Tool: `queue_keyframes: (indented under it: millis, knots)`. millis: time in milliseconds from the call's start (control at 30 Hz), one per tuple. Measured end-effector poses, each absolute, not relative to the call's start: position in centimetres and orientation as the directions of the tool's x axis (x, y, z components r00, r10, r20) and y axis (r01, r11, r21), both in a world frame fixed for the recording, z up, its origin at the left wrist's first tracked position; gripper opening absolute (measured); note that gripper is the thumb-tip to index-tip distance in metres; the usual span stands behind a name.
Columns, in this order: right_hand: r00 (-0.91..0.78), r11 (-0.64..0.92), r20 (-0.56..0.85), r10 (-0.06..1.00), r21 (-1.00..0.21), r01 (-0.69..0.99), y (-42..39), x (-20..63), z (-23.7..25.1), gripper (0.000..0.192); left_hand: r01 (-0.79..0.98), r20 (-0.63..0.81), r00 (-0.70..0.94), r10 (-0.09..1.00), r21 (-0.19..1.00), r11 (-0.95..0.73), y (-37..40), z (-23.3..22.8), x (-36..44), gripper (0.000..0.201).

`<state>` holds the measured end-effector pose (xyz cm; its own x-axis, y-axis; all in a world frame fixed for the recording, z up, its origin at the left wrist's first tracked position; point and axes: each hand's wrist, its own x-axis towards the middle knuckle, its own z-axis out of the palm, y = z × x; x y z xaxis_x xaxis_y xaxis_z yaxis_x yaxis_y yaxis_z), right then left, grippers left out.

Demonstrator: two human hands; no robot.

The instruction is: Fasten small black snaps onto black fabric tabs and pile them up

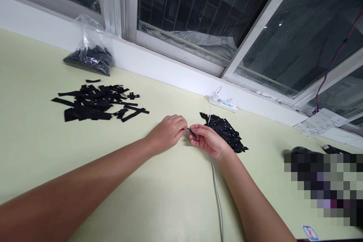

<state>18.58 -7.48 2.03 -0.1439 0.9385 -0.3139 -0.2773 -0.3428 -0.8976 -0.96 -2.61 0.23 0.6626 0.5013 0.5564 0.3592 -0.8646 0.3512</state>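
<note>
Above the middle of the table, my left hand and my right hand meet at a small black strip. The fingers of both hands are closed on it, and the strip shows in the narrow gap between them. Its far end is hidden by my left fingers. A heap of black strips lies right behind my right hand. Farther left, a looser pile of similar black strips is spread out, some with small pale marks.
A clear plastic bag with dark pieces stands at the back left. A white power strip lies by the wall, its cable running toward me under my right arm. Papers and a blurred-out area are at the right.
</note>
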Motion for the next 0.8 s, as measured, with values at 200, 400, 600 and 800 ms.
queue_keyframes:
  millis: [200, 400, 600, 800]
  knots:
    - [-0.054, -0.231, -0.225, 0.973, -0.949, -0.214, -7.4, 18.5, 1.8, 0.026, 0.347, 0.576, 0.626, 0.525, 0.398, -0.849, -2.9, 0.4, -1.0, 0.012]
    - [0.016, -0.041, -0.041, 0.999, -0.999, 0.003, -7.1, 17.9, 1.3, 0.026, 0.244, 0.585, 0.577, 0.570, 0.542, -0.804, -3.4, 0.7, -0.9, 0.009]
    - [-0.054, 0.139, 0.134, 0.989, -0.987, 0.083, -6.8, 18.0, 0.5, 0.032, 0.206, 0.528, 0.510, 0.679, 0.691, -0.693, -3.6, 0.4, -0.5, 0.006]
    - [-0.026, 0.154, 0.153, 0.988, -0.987, 0.034, -6.9, 18.1, 0.7, 0.037, 0.201, 0.398, 0.497, 0.771, 0.812, -0.548, -3.9, 0.7, -0.3, 0.010]
